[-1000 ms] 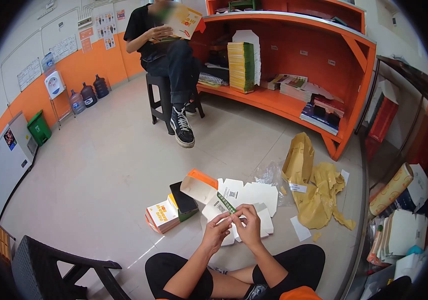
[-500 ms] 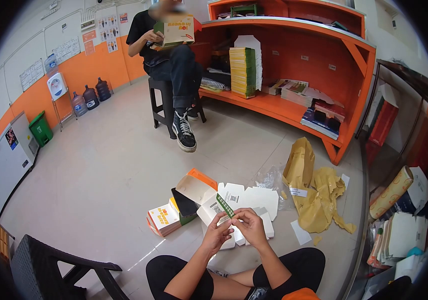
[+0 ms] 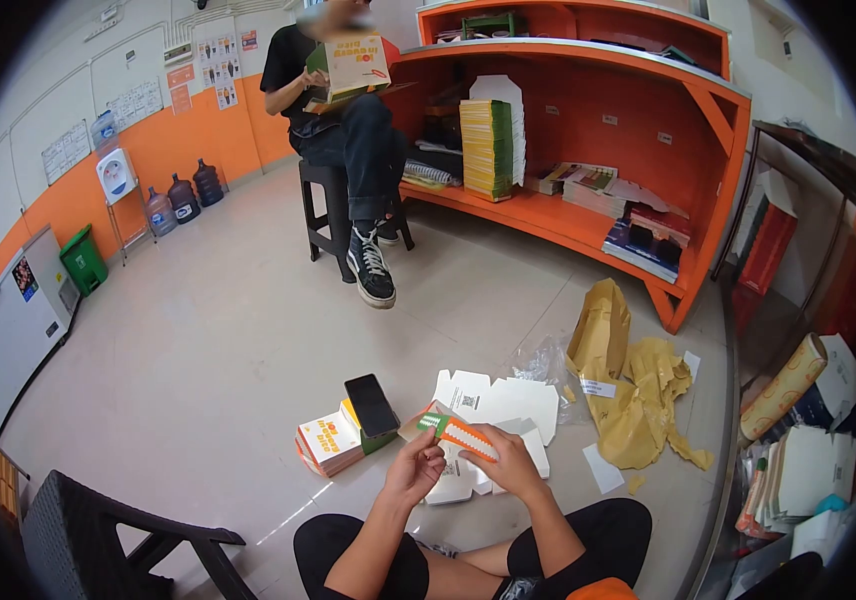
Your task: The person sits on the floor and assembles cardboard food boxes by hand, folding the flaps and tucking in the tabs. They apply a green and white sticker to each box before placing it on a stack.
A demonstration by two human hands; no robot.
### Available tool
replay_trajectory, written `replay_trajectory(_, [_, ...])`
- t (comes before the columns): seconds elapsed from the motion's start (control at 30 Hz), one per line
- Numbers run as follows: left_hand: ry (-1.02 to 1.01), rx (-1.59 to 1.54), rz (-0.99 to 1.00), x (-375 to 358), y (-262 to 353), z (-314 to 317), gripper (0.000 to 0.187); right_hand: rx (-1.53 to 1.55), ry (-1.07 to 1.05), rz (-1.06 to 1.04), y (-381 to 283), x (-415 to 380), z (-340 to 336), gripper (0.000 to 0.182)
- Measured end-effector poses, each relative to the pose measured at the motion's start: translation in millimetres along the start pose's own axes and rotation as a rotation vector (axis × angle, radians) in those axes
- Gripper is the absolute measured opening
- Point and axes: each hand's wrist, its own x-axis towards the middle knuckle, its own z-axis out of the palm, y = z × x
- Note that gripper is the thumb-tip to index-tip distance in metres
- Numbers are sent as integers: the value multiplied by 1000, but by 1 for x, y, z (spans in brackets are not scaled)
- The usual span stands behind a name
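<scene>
Above the floor in front of my crossed legs, both hands hold a cardboard food box (image 3: 464, 437) with green and orange sides and white patterned edges. My left hand (image 3: 416, 472) pinches its green end. My right hand (image 3: 508, 464) grips the orange side near the other end. Much of the box is hidden by the hands and its tilt. Beneath and beyond it lie flat white box blanks (image 3: 520, 402) with printed codes. On the left, a stack of printed box blanks (image 3: 329, 440) lies on the floor, beside a black phone (image 3: 373, 404) propped on a small box.
Torn brown wrapping paper (image 3: 638, 400) and clear plastic (image 3: 540, 362) lie to the right. A person (image 3: 333, 130) on a black stool (image 3: 320, 200) holds a similar box. An orange shelf (image 3: 588, 215) carries stacked cartons (image 3: 488, 150). A black chair (image 3: 98, 530) stands near left.
The box has turned and tipped in my hands, so its orange side now faces up and its raised flap no longer shows. My right hand has shifted slightly right.
</scene>
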Motion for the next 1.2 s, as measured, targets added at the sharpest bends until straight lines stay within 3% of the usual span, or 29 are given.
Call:
replay_trajectory(0.07, [114,131,-20,-13,5,24,18,-50,3,39,1,1,-10,28])
replay_trajectory(0.17, [130,1177,-72,-22,27,26,27,-234,6,113,7,-1,-25,20])
replay_trajectory(0.27, [207,1468,506,-20,21,19,32,-290,-100,174,0,-3,-41,22])
replay_trajectory(0.3, [146,1424,653,-20,18,22,26,-257,-117,177,-7,-2,-44,23])
replay_trajectory(0.4, [-142,1308,566,-31,16,44,24,-150,-185,167,-8,-3,-42,23])
replay_trajectory(0.43, [-247,1228,459,-19,13,27,33,-89,-152,183,-7,-3,-41,24])
replay_trajectory(0.53, [-261,1178,180,-21,22,20,39,67,-51,223,1,-4,-37,26])
replay_trajectory(0.63, [-292,1132,217,-18,15,14,39,130,24,221,12,-5,-37,31])
replay_trajectory(0.73, [-230,1188,224,-37,17,47,38,-11,3,285,3,-4,-41,32])
replay_trajectory(0.93, [-155,1115,131,-30,18,40,36,-17,-42,297,-3,-4,-39,35])
replay_trajectory(1.03, [-73,1004,195,-27,18,35,33,276,-91,463,-9,-2,-42,29])
replay_trajectory(1.13, [-68,834,234,-20,25,23,33,818,-104,492,6,-1,-45,24])
replay_trajectory(1.2, [-68,763,262,-20,25,23,33,925,-118,488,12,-1,-46,32])
